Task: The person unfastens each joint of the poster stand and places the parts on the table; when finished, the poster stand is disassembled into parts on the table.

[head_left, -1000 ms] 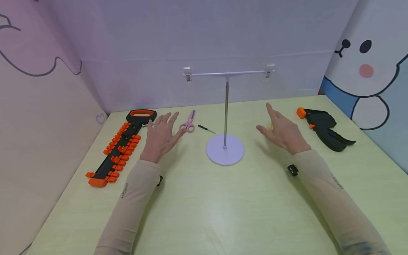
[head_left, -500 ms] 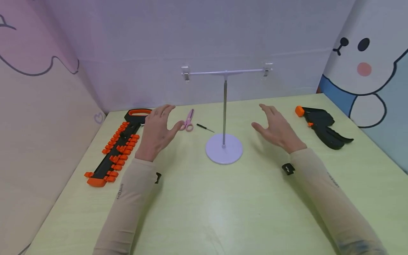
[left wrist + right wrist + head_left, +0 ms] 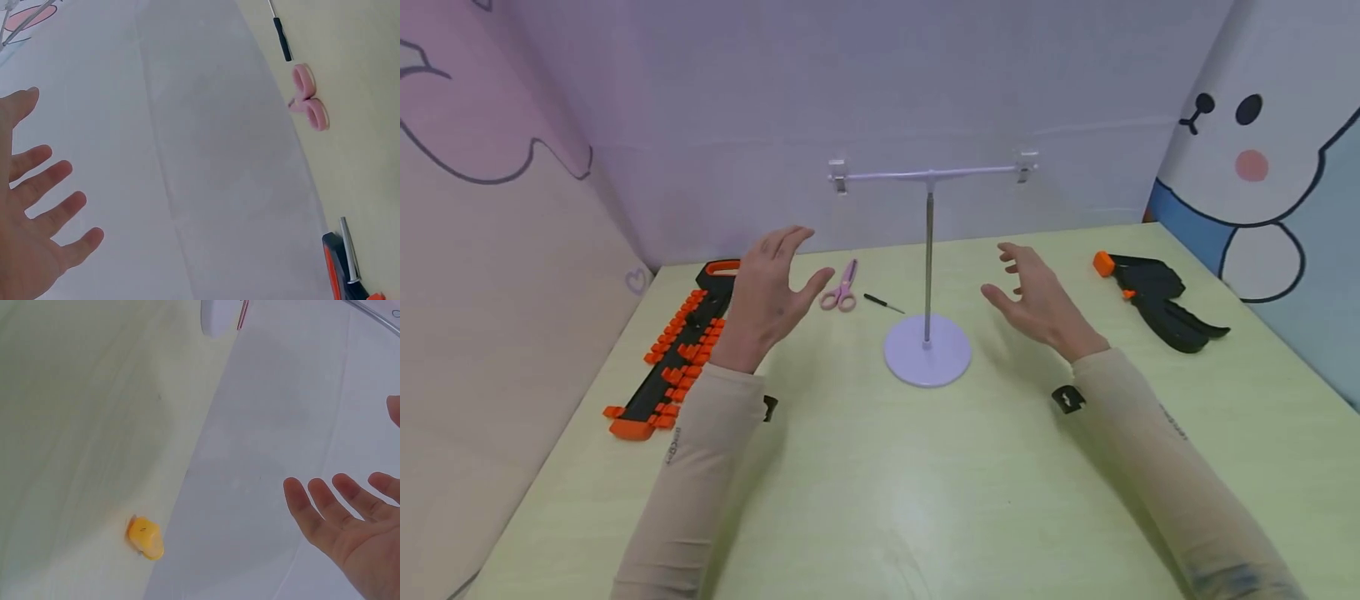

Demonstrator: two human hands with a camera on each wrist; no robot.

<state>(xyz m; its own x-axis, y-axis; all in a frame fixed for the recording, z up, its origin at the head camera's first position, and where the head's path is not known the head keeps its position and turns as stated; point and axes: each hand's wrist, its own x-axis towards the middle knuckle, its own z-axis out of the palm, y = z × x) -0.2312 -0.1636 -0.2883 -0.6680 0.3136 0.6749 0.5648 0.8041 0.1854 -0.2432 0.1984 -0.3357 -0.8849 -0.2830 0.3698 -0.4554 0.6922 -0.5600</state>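
Note:
My left hand (image 3: 758,300) is raised above the table, fingers spread and relaxed, holding nothing. It partly covers a black rack with orange clips (image 3: 651,387). Just right of that hand lie pink and purple scissors (image 3: 842,290) and a small black-handled screwdriver (image 3: 877,301). My right hand (image 3: 1039,302) also hovers, its fingers loosely bent and its palm bare. Between the hands a display stand (image 3: 929,250) stands upright, with a round white base and a clip at each crossbar end. A small yellow object (image 3: 145,537) appears in the right wrist view; the right hand hides it in the head view.
A black spring clamp with orange tips (image 3: 1157,279) lies at the right of the pale table (image 3: 880,483). A silver rod (image 3: 350,250) lies by the rack's handle. Printed cloth walls (image 3: 722,100) close off the back and both sides.
My left hand has risen and shifted slightly left, covering more of the rack. The right hand has drifted left toward the stand, its fingers bending more. The objects on the table stay put.

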